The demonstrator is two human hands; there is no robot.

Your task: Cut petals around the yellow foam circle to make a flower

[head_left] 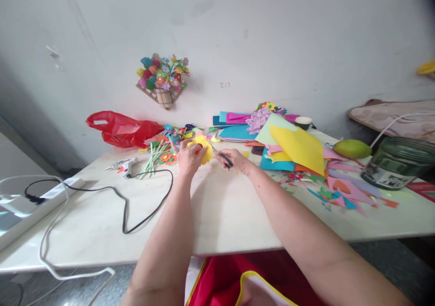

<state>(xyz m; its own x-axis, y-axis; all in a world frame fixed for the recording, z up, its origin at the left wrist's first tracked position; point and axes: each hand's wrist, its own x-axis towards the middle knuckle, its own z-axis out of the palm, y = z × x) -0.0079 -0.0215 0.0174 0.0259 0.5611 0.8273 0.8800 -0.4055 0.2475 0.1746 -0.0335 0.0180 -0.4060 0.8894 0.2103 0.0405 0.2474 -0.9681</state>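
My left hand (189, 157) pinches a yellow craft sheet piece (206, 155) with a scalloped edge, and a round red patch shows under the fingers. In my right hand (237, 158) is a pair of scissors (226, 160) with dark handles, its blades pointing at the yellow piece's right edge. Whether the blades touch the piece is too small to tell. Just left of my left hand lie pale green stems (152, 157) and an orange paper flower (167, 158). Both hands are above the white table (224, 215).
A glue gun (128, 167) with a black cord lies at left, near a white power strip (73, 183). Behind it is a red plastic bag (125, 130). Coloured sheets (302, 149) and scraps (350, 190) spread at right, beside a green mango (352, 148) and a glass jar (396, 163).
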